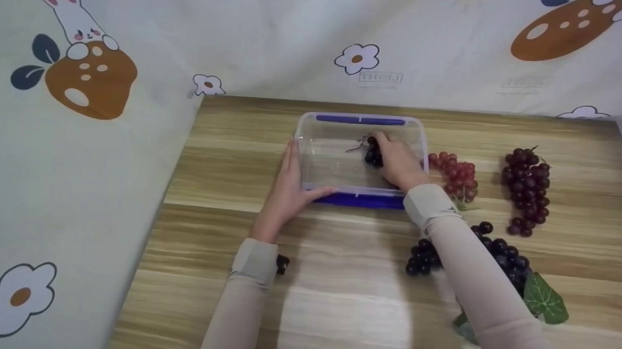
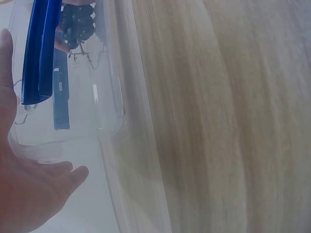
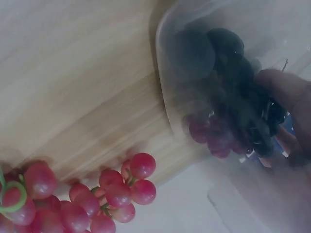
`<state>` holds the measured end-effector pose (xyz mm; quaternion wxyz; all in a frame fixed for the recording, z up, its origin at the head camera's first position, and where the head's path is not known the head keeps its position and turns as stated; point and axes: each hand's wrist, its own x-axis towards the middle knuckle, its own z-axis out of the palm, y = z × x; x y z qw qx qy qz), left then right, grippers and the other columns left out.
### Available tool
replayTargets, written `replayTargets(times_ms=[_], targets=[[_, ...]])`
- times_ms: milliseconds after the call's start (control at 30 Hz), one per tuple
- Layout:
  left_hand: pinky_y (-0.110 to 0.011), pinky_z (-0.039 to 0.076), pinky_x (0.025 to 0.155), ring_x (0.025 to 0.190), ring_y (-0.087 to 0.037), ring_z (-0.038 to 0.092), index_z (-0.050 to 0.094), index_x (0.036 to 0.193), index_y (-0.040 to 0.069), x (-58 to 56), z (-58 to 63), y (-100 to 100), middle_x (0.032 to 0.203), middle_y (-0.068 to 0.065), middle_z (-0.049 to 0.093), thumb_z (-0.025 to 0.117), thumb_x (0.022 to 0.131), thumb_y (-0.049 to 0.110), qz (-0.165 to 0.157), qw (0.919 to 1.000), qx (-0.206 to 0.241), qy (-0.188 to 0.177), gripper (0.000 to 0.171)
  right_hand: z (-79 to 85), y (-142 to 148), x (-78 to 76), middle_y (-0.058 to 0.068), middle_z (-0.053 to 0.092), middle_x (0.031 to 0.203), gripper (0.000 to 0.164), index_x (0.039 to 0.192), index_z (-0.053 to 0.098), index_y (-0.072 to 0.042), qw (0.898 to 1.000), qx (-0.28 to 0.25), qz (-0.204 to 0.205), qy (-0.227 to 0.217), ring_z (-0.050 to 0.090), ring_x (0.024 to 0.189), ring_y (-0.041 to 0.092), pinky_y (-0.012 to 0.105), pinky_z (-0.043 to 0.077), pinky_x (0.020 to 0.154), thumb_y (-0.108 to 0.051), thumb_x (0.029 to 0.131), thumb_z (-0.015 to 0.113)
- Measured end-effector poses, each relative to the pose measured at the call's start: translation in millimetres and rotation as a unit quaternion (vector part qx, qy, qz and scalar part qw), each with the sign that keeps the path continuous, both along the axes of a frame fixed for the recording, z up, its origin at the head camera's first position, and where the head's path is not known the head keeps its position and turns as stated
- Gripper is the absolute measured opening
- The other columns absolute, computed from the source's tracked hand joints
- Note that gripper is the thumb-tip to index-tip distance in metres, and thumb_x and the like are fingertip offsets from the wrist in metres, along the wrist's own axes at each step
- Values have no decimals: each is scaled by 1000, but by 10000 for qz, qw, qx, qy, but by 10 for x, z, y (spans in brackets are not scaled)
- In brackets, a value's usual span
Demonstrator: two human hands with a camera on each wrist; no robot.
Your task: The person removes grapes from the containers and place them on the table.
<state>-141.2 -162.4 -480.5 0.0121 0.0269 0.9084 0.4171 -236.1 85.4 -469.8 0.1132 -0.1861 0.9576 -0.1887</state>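
A clear plastic food container (image 1: 361, 190) with blue clips stands on the wooden table. My left hand (image 1: 289, 186) rests against its left wall with straight fingers, the thumb lying along the front rim. Inside the box, my right hand (image 1: 399, 160) grips a bunch of black grapes (image 1: 373, 154), its thin stem pointing left. In the left wrist view, the same black grapes (image 2: 77, 24) show through the clear wall, behind a blue clip (image 2: 41, 53). The right wrist view looks through the hazy plastic at the dark bunch (image 3: 248, 97); its lower part is partly hidden.
Right of the box lie a bunch of red grapes (image 1: 457, 171) and a dark purple bunch (image 1: 526, 186). Nearer the front, more black grapes (image 1: 504, 254) with a green leaf (image 1: 544, 298) lie partly under my right forearm. A patterned cloth (image 1: 296, 46) hangs behind the table.
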Motion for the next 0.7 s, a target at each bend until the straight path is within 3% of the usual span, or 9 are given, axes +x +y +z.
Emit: replayTargets(times_ms=[167,333,700], targets=[[-45,11,132,163,-37,8,-4,169,2,-2,1,5,177,-18,-2,91,77,53,33,10000,40,-39,141,2,16,-6,35,53,144,70,148,42,6,9996,-217,-112,-121,58,125,57,65,50,107,9,85,73],[-44,11,133,163,-35,7,-5,169,3,-7,-1,9,177,-18,-2,91,78,54,19,10000,20,-59,141,45,26,11,35,58,138,62,142,46,7,9994,-336,-70,65,59,125,55,64,51,106,11,85,70],[-43,10,133,164,-34,5,-4,169,2,2,22,8,177,-17,-3,91,78,51,-2,9998,125,-122,140,226,90,61,34,58,139,71,149,45,2,9966,-735,-89,361,60,124,53,62,53,104,13,83,69]])
